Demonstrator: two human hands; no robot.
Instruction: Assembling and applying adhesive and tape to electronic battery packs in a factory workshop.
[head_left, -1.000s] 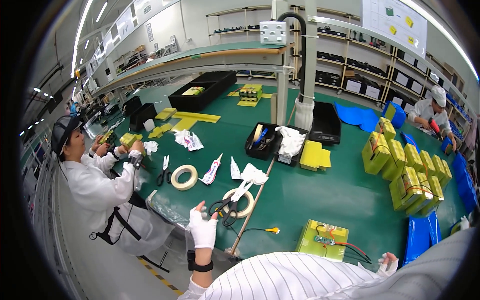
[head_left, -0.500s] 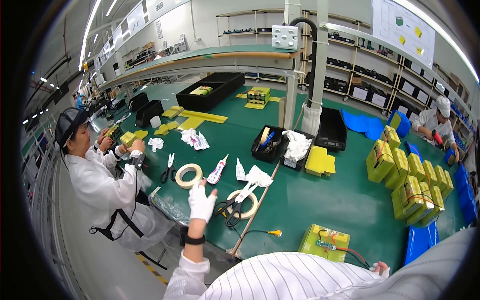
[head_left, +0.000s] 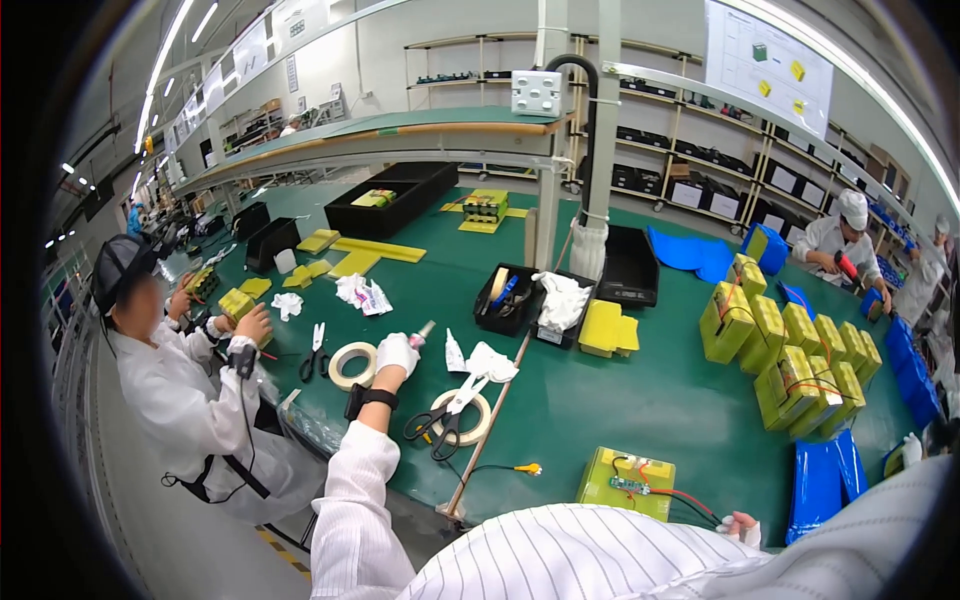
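My left hand (head_left: pixel 396 356), in a white glove with fingertips bare, closes around a white glue tube (head_left: pixel 425 331), whose narrow nozzle pokes out past the fingers. Beside that hand is a roll of masking tape (head_left: pixel 345 375). Scissors (head_left: pixel 455 405) with black handles lie across a second tape roll (head_left: pixel 485 415). My right hand (head_left: pixel 741 527), partly hidden by my striped sleeve, has its fingers curled at the end of the red and black wires (head_left: pixel 690 500). These wires run from a small green circuit board (head_left: pixel 628 484) on a yellow-green battery pack (head_left: pixel 600 480).
More battery packs (head_left: pixel 770 330) stand in rows at right, near blue sheets (head_left: pixel 825 480). Black bins (head_left: pixel 510 300) hold tape and a white cloth. A co-worker (head_left: pixel 170 370) handles a pack at left; another person (head_left: pixel 845 240) works at far right. An upright post (head_left: pixel 600 150) rises from the bench.
My left hand has moved from above the tape roll onto the glue tube and closed on it. The view has shifted slightly; my right hand stays by the wires.
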